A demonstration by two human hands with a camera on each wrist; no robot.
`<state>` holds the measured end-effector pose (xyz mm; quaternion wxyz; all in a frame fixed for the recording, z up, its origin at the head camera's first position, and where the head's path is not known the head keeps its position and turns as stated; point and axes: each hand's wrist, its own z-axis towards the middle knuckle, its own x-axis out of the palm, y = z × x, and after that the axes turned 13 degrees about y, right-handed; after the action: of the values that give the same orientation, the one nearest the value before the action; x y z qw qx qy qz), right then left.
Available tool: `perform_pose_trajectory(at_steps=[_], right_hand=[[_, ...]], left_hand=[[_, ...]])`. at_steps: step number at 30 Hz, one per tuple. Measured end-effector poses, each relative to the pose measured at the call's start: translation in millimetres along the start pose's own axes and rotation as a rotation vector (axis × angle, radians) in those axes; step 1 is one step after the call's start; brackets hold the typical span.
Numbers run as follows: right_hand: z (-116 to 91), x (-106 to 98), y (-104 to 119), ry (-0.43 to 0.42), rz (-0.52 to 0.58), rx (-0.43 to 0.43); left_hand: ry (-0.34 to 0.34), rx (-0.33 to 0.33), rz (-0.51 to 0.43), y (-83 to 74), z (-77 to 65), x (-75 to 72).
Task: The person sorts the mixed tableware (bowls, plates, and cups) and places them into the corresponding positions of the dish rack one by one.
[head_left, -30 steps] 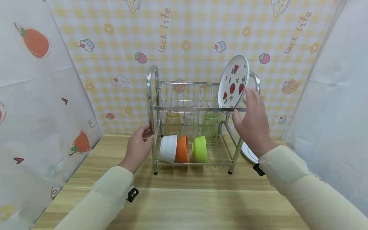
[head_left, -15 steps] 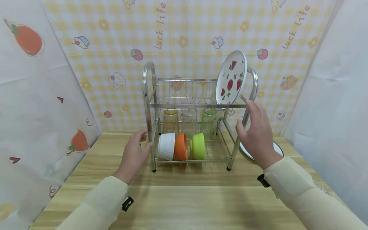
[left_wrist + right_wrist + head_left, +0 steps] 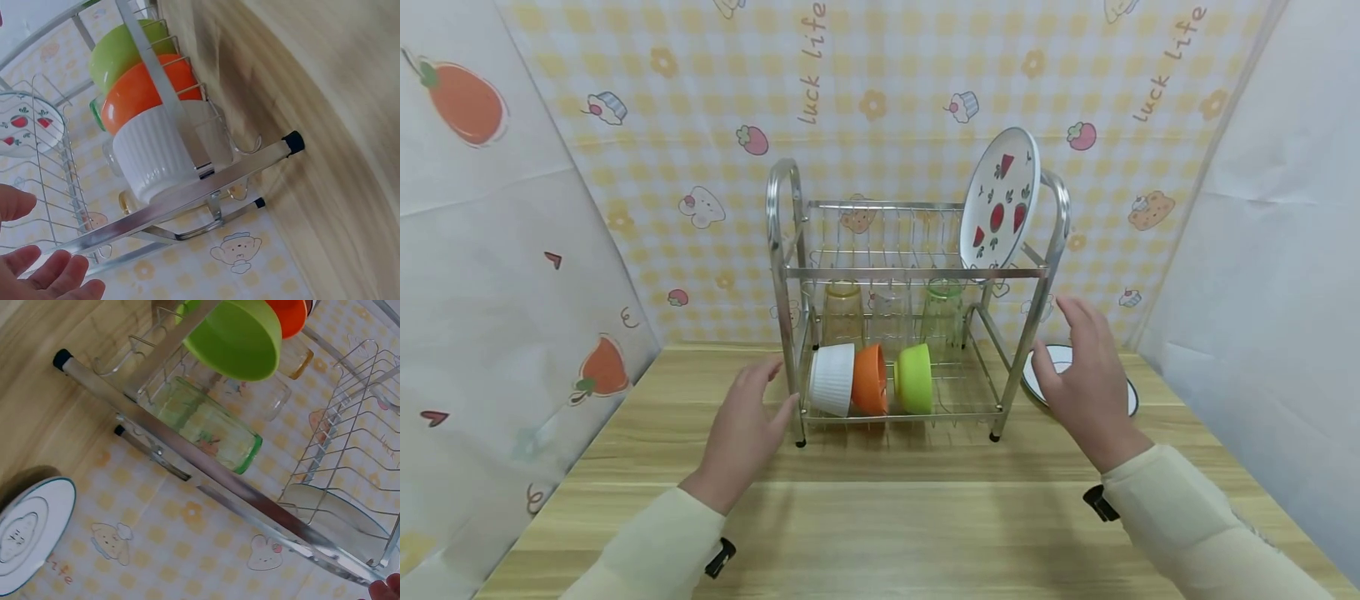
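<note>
My left hand (image 3: 741, 429) is beside the left post of a two-tier metal dish rack (image 3: 917, 273), fingers loosely spread and nothing in them. My right hand (image 3: 1090, 383) hovers off the right post with thumb and fingers apart, also holding nothing. A round plate with red fruit prints (image 3: 1000, 200) leans upright in the right end of the top tier. On the lower tier, a white ribbed bowl (image 3: 832, 379), an orange bowl (image 3: 870, 382) and a lime-green bowl (image 3: 913, 379) lie on their sides.
Behind the bowls stand a yellow glass (image 3: 844, 321), a clear glass (image 3: 891, 321) and a green glass (image 3: 212, 428). A white dark-rimmed plate (image 3: 47, 519) is on the wooden table (image 3: 910, 525), right of the rack, partly behind my right hand. Patterned cloths hang around.
My right hand has come away from the printed plate, moving down and right. My left hand has slid down and slightly away from the rack's left post. The plate stays in the rack.
</note>
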<state>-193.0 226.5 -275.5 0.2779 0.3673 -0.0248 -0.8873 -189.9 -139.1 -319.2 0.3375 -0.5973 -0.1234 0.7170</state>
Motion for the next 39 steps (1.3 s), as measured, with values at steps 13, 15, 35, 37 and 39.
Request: perform_pose_trajectory(at_steps=[13, 15, 35, 37, 39], right_hand=[[-21.2, 0.2, -11.8, 0.085, 0.123, 0.254], [-23.7, 0.3, -14.2, 0.094, 0.13, 0.296], [-41.1, 0.8, -74.9, 0.165, 0.269, 0.723], [-42.9, 1.4, -81.9, 0.178, 0.28, 0.764], [-44.4, 1.8, -89.1, 0.186, 0.294, 0.805]], left_hand=[[-0.003, 0.075, 0.107, -5.0, -17.1, 15.3], [-0.006, 0.086, 0.114, -6.1, -18.6, 17.2], [-0.037, 0.226, 0.277, -11.0, -26.5, 38.4], [-0.038, 0.24, 0.288, -12.3, -27.2, 40.2], [-0.038, 0.248, 0.293, -13.9, -27.9, 42.1]])
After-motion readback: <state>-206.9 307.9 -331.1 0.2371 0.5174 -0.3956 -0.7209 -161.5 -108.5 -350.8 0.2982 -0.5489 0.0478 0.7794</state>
